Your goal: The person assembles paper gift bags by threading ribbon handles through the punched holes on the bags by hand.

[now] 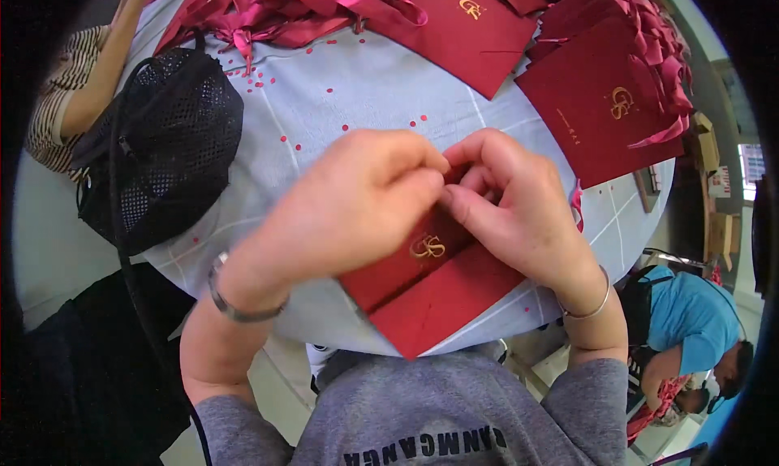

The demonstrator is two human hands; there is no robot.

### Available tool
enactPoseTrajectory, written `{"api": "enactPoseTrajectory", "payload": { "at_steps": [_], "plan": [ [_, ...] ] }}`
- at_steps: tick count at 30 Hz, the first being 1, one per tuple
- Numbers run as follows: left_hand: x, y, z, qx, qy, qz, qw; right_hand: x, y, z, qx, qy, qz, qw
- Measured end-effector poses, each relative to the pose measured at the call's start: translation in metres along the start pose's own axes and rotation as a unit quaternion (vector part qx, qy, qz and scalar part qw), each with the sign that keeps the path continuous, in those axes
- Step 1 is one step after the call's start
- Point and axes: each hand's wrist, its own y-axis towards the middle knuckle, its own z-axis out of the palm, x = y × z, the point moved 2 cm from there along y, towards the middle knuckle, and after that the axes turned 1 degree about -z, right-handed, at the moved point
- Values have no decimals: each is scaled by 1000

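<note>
Red gift bag: the landmark, red bag (pixel 430 281), lies on the pale table cloth (pixel 316 92) near its front edge, under both hands; a gold monogram (pixel 428 246) shows on its face.
Left hand: the left hand (pixel 365 194) reaches over the red bag's upper part, fingers curled; cannot tell whether they pinch it.
Right hand: the right hand (pixel 523 210) curves over its upper right, thumb and forefinger by the left fingertips; what they grip is hidden.
Bags beyond: a flat bag (pixel 454 32) and a bag stack (pixel 584 113), ahead and right of the red bag, repeat the monogram; the stack adds tiny gold print.
Ribbons: pink ribbons (pixel 284 11) are heaped beyond it.
Mesh bag: a black bag (pixel 174 145), left of it.
Shirt lettering: dark capitals on a grey shirt (pixel 454 393), just below it, upside down.
</note>
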Motion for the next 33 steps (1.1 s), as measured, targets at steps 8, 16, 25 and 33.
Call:
{"api": "enactPoseTrajectory", "payload": {
  "at_steps": [8, 16, 25, 33],
  "plan": [
    [0, 1, -6, 54, -33, -76, 995, -6, -4, -1, 13, 114, -13, 993],
    [-7, -2, -2, -17, 129, 94, 987, -6, -2, -5, 77, 185, 63, 978],
    [-8, 1, -5, 14, 185, 150, 971, 0, -8, -7, 56, 125, 9, 991],
    [10, 6, -51, -233, 223, -54, 945, -10, -8, -18, 104, 68, 17, 992]
  ]
}}
